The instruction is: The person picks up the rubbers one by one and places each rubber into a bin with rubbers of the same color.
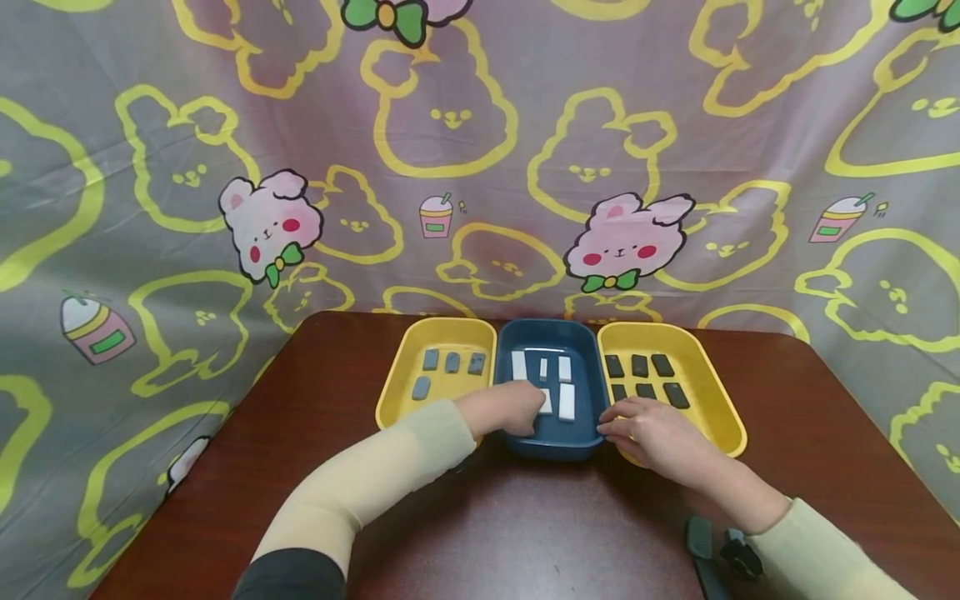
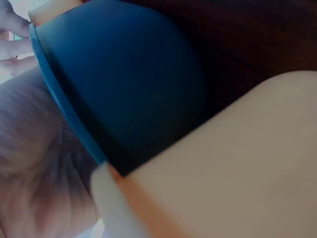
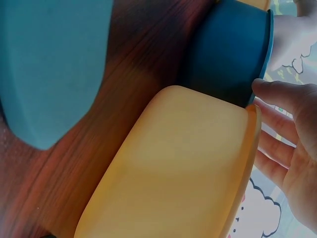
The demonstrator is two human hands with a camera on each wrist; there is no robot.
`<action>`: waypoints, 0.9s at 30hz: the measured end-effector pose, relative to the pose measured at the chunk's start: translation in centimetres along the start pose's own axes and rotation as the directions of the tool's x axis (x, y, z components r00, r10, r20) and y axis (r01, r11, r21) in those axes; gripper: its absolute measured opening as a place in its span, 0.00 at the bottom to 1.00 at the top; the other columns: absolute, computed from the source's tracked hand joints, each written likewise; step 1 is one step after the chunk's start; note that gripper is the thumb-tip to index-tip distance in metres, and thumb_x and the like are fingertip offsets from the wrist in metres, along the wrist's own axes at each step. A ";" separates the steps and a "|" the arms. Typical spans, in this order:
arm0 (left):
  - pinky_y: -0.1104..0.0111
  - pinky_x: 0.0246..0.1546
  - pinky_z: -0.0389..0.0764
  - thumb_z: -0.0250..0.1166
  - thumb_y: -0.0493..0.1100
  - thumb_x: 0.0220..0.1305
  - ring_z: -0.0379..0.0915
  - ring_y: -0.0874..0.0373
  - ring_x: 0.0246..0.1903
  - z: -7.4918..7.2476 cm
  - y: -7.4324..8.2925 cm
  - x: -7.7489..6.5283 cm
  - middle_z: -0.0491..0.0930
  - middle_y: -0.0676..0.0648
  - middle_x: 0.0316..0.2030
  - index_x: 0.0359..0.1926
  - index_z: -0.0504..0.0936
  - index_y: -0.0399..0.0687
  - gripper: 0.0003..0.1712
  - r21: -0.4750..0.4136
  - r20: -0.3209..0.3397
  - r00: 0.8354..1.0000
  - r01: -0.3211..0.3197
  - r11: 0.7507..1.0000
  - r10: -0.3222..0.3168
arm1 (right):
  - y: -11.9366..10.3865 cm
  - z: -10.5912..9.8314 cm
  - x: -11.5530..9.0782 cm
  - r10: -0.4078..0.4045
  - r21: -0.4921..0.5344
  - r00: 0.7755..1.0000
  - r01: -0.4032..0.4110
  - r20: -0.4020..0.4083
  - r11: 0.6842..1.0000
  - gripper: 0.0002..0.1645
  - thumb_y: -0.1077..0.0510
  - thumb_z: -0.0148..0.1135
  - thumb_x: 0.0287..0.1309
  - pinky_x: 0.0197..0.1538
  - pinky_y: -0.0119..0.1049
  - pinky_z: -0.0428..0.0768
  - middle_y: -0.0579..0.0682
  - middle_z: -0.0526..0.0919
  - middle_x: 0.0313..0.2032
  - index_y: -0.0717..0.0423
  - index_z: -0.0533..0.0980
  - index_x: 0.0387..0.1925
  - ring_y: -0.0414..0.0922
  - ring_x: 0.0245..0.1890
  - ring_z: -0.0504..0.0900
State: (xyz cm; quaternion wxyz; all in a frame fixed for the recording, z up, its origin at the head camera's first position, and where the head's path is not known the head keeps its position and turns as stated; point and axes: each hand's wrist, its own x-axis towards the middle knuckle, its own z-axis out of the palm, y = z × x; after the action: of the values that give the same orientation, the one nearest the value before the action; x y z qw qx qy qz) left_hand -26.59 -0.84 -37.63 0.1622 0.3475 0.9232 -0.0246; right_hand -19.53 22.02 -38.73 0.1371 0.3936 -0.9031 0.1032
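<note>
My left hand (image 1: 510,407) reaches over the near left part of the blue tray (image 1: 555,446), its fingers bent down beside a white block (image 1: 546,402). Its fingertips are hidden, so I cannot tell whether they pinch a block. More white blocks (image 1: 567,402) lie flat in this tray. My right hand (image 1: 656,433) is at the meeting rims of the blue tray and the right yellow tray (image 1: 731,425). In the right wrist view its thumb (image 3: 280,91) touches the blue rim, while its other fingers extend loosely behind the yellow rim.
Several black blocks (image 1: 640,365) lie in rows in the right yellow tray. The left yellow tray (image 1: 390,400) holds several grey blocks (image 1: 452,362). All three trays stand side by side on a brown table (image 1: 525,533), before a patterned curtain (image 1: 480,167). A dark strap (image 1: 742,554) shows by my right sleeve.
</note>
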 end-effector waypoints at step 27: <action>0.69 0.37 0.78 0.67 0.42 0.62 0.73 0.59 0.29 0.5 0.0 0.6 0.82 0.50 0.32 0.43 0.84 0.47 0.09 0.152 -0.065 0.997 0.051 0.987 -0.041 | 0.1 0.2 -0.1 0.013 -0.006 1.000 -0.013 -0.002 1.000 0.13 0.62 0.76 0.47 0.42 0.41 0.81 0.46 0.84 0.37 0.55 0.86 0.38 0.44 0.37 0.81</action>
State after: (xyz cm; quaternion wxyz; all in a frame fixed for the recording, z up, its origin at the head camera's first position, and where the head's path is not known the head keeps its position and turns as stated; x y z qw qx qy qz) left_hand -26.87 -0.57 -38.27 0.1057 0.3382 0.9309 -0.0888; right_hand -19.60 22.14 -38.95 0.1386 0.3874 -0.9058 0.1017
